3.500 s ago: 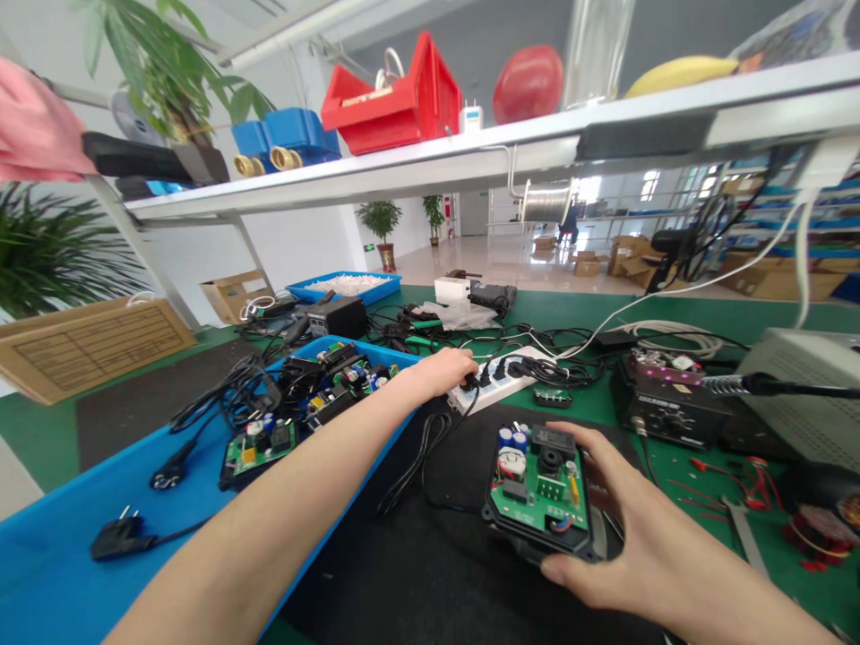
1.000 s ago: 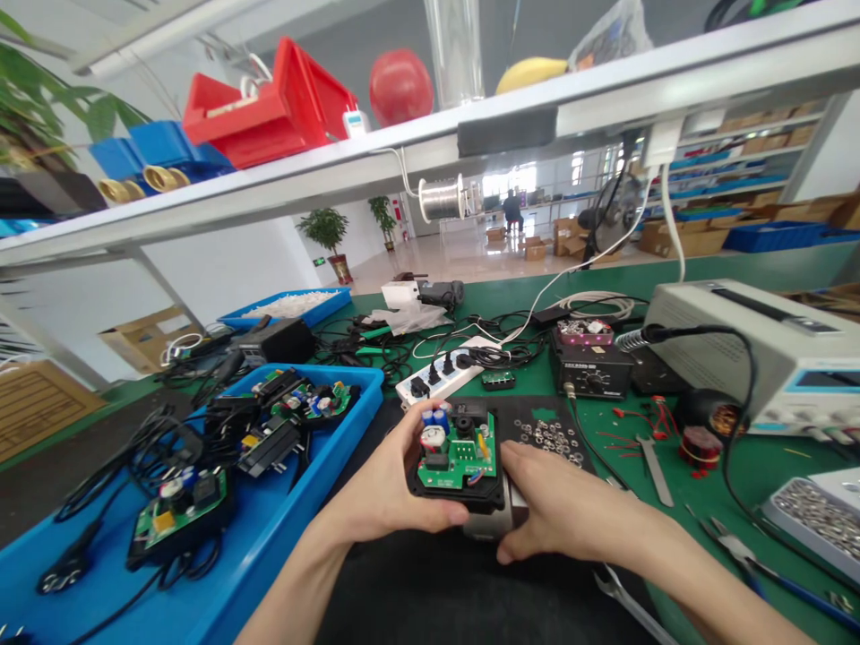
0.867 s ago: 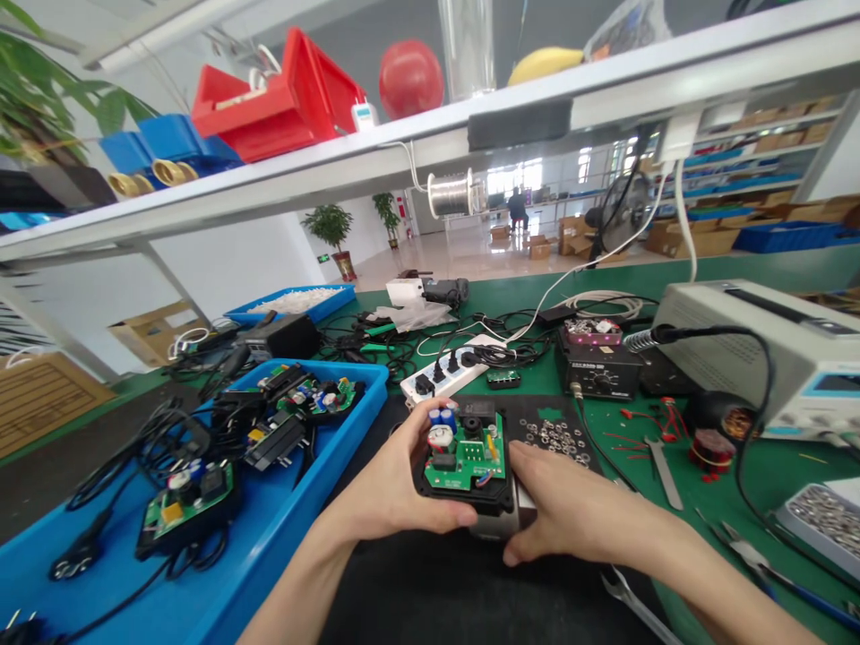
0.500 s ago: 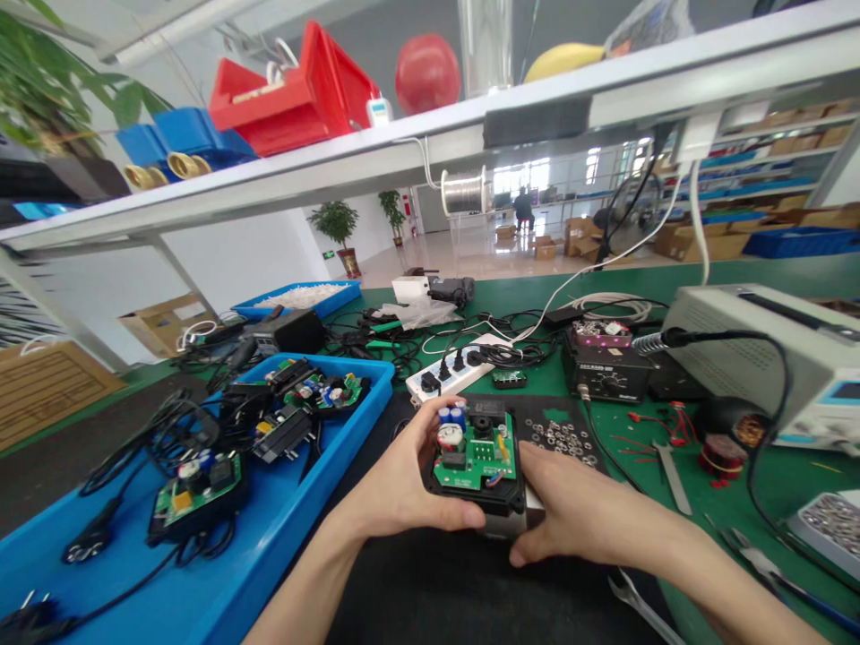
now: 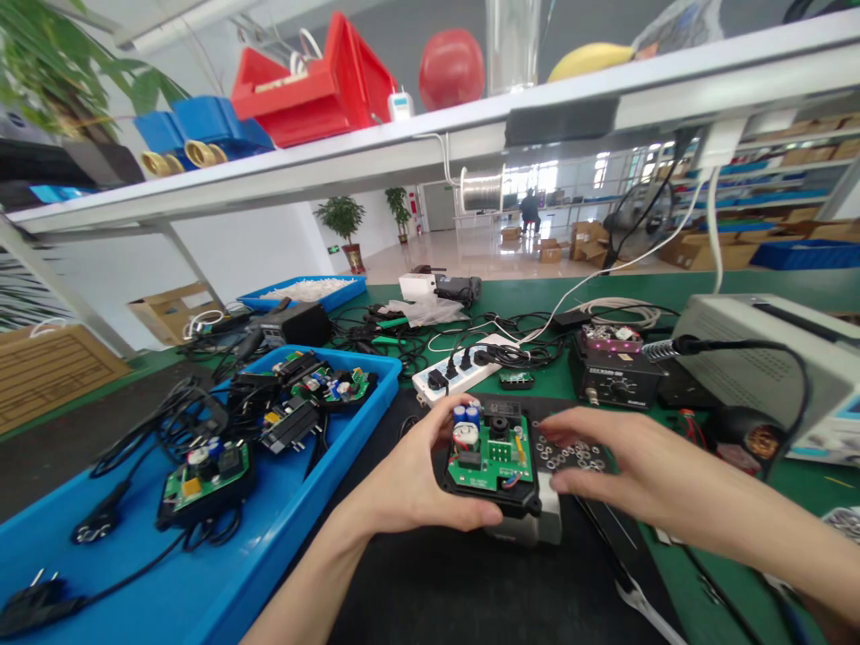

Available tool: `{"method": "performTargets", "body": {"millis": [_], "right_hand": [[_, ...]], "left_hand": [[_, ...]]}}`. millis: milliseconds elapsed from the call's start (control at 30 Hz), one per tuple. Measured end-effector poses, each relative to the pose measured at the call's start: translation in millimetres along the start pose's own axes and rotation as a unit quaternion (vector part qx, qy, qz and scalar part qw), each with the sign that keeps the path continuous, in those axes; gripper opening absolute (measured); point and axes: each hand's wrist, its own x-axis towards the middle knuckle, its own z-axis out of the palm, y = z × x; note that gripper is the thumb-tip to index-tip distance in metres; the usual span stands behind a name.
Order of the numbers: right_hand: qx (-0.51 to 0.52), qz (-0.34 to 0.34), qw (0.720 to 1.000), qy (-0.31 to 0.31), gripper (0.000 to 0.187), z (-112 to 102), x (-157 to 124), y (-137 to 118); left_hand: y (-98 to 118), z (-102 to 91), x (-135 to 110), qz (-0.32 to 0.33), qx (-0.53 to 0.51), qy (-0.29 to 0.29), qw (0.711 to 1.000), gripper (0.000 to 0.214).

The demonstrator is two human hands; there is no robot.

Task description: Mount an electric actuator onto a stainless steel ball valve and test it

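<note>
We can read no lettering anywhere. The circuit board (image 5: 494, 457) gripped in our left hand (image 5: 409, 479) bears marks too fine to make out. Print on the cardboard box (image 5: 54, 372) and the soldering station (image 5: 614, 383) is blurred.

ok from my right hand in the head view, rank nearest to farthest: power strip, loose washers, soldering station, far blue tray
1. Loose washers, directly under the right hand fingers.
2. Soldering station, just behind the hand.
3. Power strip, back and left, beyond the circuit board the left hand grips.
4. Far blue tray, far back left.
</note>
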Motion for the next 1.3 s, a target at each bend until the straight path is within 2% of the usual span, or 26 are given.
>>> {"method": "performTargets", "body": {"millis": [33,100,167,300,400,500,667,967,1133,1300], "right_hand": [[0.024,-0.004,0.999,0.047,0.036,-4,-1,-6],[0.064,-0.032,0.990,0.120,0.028,-7,-1,-19],[0.072,-0.074,0.986,0.133,0.023,-4,3,-30],[0.055,-0.108,0.992,0.043,0.021,-5,19,-43],[0.050,-0.114,0.992,-0.026,0.023,-17,31,-47],[0.031,-0.139,0.988,-0.065,0.023,-29,41,-52],[-0.005,-0.177,0.980,-0.091,0.024,-34,47,-59],[0.032,-0.157,0.970,-0.180,0.025,-42,53,-63],[-0.014,-0.164,0.970,-0.176,0.023,-49,59,-69],[-0.008,-0.201,0.962,-0.182,0.024,-47,60,-67]], "left_hand": [[0,0.1,0,0.004,0.000,-0.004,1.000,0.094],[0,-0.2,0,0.012,0.002,-0.006,1.000,0.095],[0,-0.9,0,0.014,0.010,-0.004,1.000,0.097],[1,-2.3,-1,0.022,0.040,0.000,0.999,0.098],[2,-3.8,-2,0.026,0.061,0.008,0.998,0.101],[2,-6.0,-2,0.019,0.081,0.011,0.996,0.106],[0,-10.4,-1,0.016,0.100,0.009,0.995,0.108],[2,-15.5,-2,0.009,0.116,-0.004,0.993,0.112],[-1,-16.7,1,0.003,0.093,-0.007,0.996,0.112],[-1,-18.1,3,0.009,0.069,-0.015,0.997,0.110]]}}
